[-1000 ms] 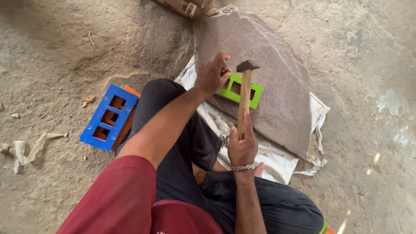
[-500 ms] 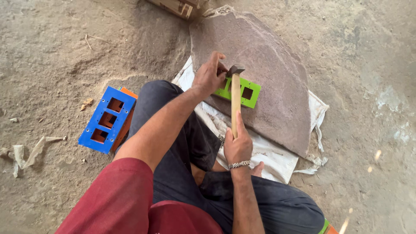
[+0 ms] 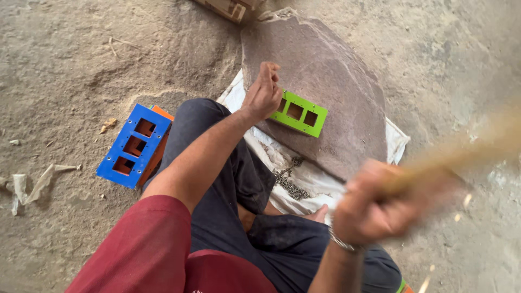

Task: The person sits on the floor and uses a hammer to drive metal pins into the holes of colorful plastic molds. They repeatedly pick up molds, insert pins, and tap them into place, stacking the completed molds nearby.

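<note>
Green plastic plate (image 3: 299,113), pierced by square openings, is being held flat on a large brown stone slab (image 3: 331,70), near the slab's lower left edge. It is being pinned at its left end by the left hand (image 3: 263,93), whose fingers are being curled down onto it in a closed pinch, with the fingertips (image 3: 269,69) being raised above the plate's end; whether something small is being held between them cannot be told. A wooden handle (image 3: 467,149) is being gripped by the right hand (image 3: 374,203), which is being closed tightly around it; both are being blurred by motion, and the handle is being carried out to the right, well apart from the green plate, its far end running out of view. The slab is being supported on a white cloth (image 3: 304,173) spread over the dirt floor (image 3: 65,54), and a small heap of dark metal bits (image 3: 287,182) is being kept on that cloth just below the slab. A blue plate (image 3: 134,145) with square openings is being left on the floor to the left, lying on top of an orange plate (image 3: 160,114).
</note>
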The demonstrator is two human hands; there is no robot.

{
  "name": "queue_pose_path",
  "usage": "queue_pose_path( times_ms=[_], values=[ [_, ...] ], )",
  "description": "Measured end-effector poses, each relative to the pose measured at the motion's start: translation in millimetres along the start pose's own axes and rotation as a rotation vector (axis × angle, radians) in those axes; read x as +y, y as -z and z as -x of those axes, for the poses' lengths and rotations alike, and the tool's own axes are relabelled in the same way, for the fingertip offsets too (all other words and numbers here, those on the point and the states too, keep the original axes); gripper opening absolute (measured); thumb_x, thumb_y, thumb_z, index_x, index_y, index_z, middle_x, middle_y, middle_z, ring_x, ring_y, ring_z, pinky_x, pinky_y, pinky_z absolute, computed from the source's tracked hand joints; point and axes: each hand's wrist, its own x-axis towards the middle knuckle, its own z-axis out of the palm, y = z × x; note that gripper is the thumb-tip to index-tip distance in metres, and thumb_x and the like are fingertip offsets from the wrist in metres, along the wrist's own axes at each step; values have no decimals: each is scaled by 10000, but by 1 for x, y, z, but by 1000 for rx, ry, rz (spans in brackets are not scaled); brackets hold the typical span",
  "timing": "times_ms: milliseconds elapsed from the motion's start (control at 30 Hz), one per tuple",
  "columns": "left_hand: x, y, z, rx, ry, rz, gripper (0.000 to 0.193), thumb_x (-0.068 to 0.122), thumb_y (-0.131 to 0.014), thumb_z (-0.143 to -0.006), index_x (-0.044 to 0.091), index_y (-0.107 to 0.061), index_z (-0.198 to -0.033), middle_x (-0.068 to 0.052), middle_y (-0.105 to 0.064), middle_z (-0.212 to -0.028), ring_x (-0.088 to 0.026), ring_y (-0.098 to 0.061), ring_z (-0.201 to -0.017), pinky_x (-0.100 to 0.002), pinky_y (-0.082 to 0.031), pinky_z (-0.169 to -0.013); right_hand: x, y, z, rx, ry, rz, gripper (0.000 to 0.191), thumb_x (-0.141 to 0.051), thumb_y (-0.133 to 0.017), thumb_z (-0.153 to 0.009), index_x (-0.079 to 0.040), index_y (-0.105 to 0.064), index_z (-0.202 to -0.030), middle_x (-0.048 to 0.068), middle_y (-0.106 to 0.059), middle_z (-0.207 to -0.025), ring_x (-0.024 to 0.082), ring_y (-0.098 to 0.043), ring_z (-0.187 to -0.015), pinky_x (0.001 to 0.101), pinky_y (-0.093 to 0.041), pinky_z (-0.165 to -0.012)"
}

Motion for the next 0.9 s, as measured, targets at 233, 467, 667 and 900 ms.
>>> queue_pose_path(
  times_ms=[233,467,667,900],
  values=[
    [2,-1,-1,70,-97,35,433,-52,-506,-941,73,-309,-1306,-134,-492,-1087,-246,-565,-923,-387,-529,-837,-6,-51,30,-46,158,225,352,-115,-527,-1057,98,-451,-1326,130,-607,-960,234,-606,-810,329,-535,-720],
    [3,-5,-5,236,-503,-126,905,-95,-496,-983,8,188,-1565,-160,-521,-1195,-271,-553,-960,-381,-546,-836,29,-39,42,-213,-95,230,574,-36,-650,-1012,51,-451,-1543,347,-630,-1417,384,-689,-1240,437,-606,-957],
    [7,-3,-3,176,-394,-184,958,-85,-515,-977,51,223,-1572,-141,-533,-1134,-288,-566,-931,-406,-546,-805,46,-60,78,-19,23,99,616,-56,-664,-1025,-49,-385,-1575,303,-645,-1333,347,-712,-1177,432,-637,-913],
    [-8,-3,-11,363,-747,-439,874,-24,-588,-850,-176,-75,-1540,-328,-545,-1248,-491,-597,-1073,-500,-529,-954,73,-53,98,-255,-358,151,682,-96,-713,-919,-94,-453,-1549,269,-639,-1394,393,-670,-1237,434,-550,-976]
  ],
)
